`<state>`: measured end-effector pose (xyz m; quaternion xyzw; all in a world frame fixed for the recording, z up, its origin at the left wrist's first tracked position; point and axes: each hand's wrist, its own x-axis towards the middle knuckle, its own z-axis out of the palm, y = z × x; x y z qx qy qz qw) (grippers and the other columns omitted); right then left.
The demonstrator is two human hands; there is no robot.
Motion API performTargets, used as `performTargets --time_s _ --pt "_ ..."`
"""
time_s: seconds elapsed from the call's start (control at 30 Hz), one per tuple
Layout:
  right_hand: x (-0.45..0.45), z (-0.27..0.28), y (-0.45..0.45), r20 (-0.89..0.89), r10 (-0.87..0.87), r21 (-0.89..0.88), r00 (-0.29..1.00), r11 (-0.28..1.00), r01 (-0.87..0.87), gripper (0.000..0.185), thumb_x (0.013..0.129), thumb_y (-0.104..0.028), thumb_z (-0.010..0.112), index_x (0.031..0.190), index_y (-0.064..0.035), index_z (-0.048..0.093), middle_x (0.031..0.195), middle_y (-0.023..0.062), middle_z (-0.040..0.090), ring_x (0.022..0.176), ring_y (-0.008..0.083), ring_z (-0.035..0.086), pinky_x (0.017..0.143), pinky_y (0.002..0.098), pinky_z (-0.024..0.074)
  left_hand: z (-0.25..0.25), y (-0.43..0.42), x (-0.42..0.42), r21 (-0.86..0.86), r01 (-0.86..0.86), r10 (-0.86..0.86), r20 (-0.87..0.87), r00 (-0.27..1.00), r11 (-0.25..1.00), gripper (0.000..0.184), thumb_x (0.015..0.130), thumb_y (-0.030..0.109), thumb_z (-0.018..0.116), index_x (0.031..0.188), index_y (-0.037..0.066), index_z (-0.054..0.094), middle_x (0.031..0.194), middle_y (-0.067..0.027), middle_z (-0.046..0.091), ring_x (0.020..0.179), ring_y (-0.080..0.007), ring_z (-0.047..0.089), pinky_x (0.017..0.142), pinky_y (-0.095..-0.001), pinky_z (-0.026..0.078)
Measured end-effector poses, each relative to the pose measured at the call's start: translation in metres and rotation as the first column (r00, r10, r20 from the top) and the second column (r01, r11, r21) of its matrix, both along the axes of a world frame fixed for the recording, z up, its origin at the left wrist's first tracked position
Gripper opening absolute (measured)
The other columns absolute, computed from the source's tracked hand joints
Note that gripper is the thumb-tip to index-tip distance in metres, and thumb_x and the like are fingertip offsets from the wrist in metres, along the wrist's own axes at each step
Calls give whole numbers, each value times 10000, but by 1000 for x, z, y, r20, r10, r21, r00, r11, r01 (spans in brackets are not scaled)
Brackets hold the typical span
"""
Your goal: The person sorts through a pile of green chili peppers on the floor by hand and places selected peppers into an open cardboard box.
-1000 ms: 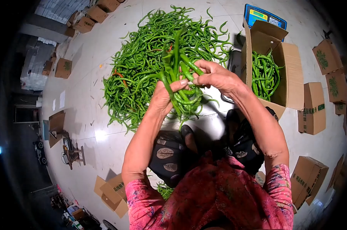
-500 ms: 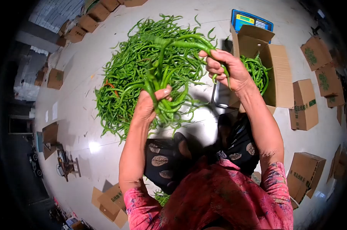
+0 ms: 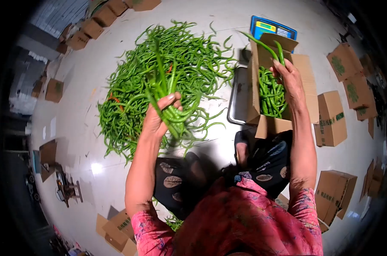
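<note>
Long green chili peppers lie in a wide pile (image 3: pixel 133 85) on the floor in front of me, with a few red ones among them. My left hand (image 3: pixel 161 115) is closed round a bunch of green chili peppers (image 3: pixel 170 113) at the pile's near side. Over the open cardboard box (image 3: pixel 306 81) my right hand (image 3: pixel 289 77) grips a few green chili peppers (image 3: pixel 266 46), their ends sticking out up and to the left. Inside that box lies a layer of green chili peppers (image 3: pixel 271 96), below my right hand.
The box stands on a metal tray (image 3: pixel 238 98), in front of a blue scale display (image 3: pixel 273 29). Closed cartons (image 3: pixel 332 119) and more boxes line the right side. Flattened cardboard (image 3: pixel 116 230) lies at the lower left, near a small stool (image 3: pixel 68 190).
My right hand has moved right, from beside the left hand's bunch to over the box, carrying chili peppers. My left hand stays near the pile with its bunch.
</note>
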<state>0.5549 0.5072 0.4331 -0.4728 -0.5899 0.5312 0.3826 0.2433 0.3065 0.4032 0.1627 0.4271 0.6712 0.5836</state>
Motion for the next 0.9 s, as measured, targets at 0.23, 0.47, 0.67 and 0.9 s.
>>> performTargets --time_s 0.23,0.47,0.67,0.9 --pt "-33 -2 -50 287 197 334 937 897 -291 345 896 -200 607 1184 -9 602 1154 114 628 1070 186 585 932 310 452 4 16 21 -34 -163 149 -260 954 986 322 772 53 735 998 17 507 777 -44 568 619 -140 571 591 -268 531" --pt "-108 -7 -140 51 600 138 799 788 -600 400 931 -274 571 1228 -7 554 1072 145 623 998 212 603 873 328 473 -27 29 42 -10 -240 154 -738 656 971 350 758 39 617 1088 29 502 870 -45 542 766 -161 537 700 -301 460" --pt "-112 -9 -135 43 530 106 847 840 -532 502 864 -323 626 1222 11 520 1152 223 559 1092 314 559 908 385 463 -11 28 48 98 -170 151 -929 339 981 457 778 97 543 1220 5 472 969 -172 605 871 -300 612 790 -384 482" --pt "-120 -44 -116 -116 522 89 845 853 -514 536 865 -357 599 1225 25 490 1176 204 556 1102 286 542 963 396 412 -6 29 67 160 -70 161 -987 6 985 721 737 56 630 1388 -21 328 1142 -225 539 1019 -369 565 883 -411 461"
